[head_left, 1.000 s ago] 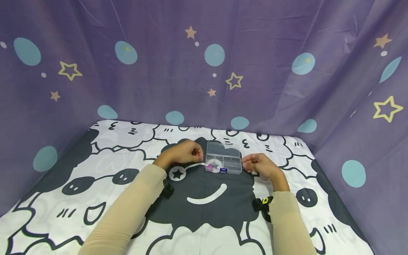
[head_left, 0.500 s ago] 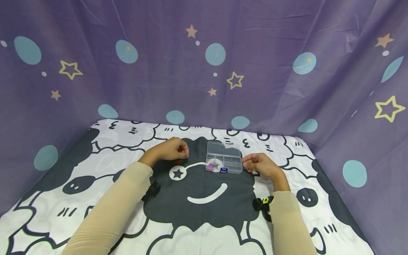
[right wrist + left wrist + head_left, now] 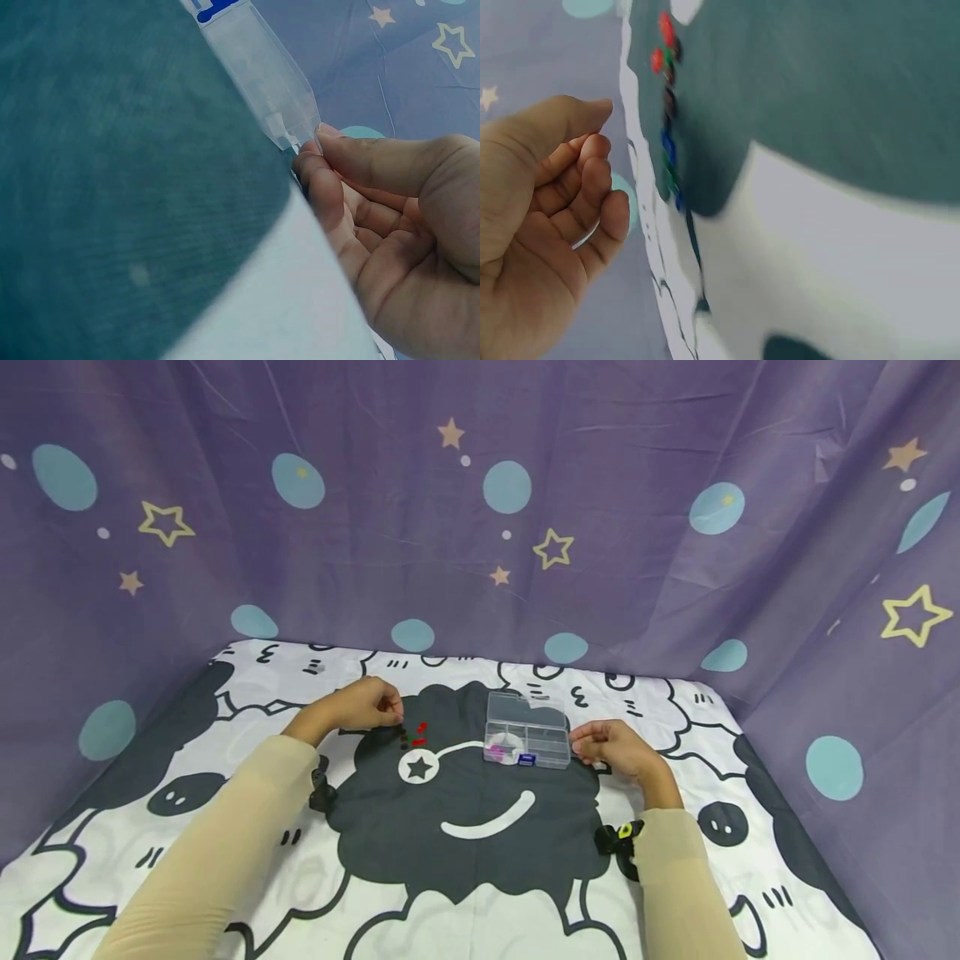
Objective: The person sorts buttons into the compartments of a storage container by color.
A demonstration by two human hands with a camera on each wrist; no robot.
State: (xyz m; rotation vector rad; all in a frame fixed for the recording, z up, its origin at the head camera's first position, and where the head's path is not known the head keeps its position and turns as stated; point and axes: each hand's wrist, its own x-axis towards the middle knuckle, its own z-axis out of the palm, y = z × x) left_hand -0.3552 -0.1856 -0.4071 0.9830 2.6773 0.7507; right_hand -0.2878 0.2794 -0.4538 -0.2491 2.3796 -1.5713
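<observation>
A clear plastic compartment box (image 3: 543, 746) with its lid raised lies on the dark part of the cloth. Small pink pieces (image 3: 493, 750) sit in its left compartment. My right hand (image 3: 615, 749) pinches the box's right edge between thumb and fingers, as the right wrist view confirms. To the left of the box, my left hand (image 3: 366, 703) hovers over the cloth with loosely bent fingers; the left wrist view shows nothing between them. Near its fingertips lie small red pieces (image 3: 420, 741) and dark pieces (image 3: 404, 739). Small blue pieces (image 3: 668, 142) also show in the left wrist view.
A white cloth (image 3: 480, 935) with a black cartoon print covers the table. Behind and at the sides hangs a purple curtain (image 3: 615, 585) with stars and dots. The box carries a blue label (image 3: 527, 760) on its front.
My left hand has moved left from beside the box to the small coloured pieces, uncovering the red and dark ones. My right hand and the box have stayed in place.
</observation>
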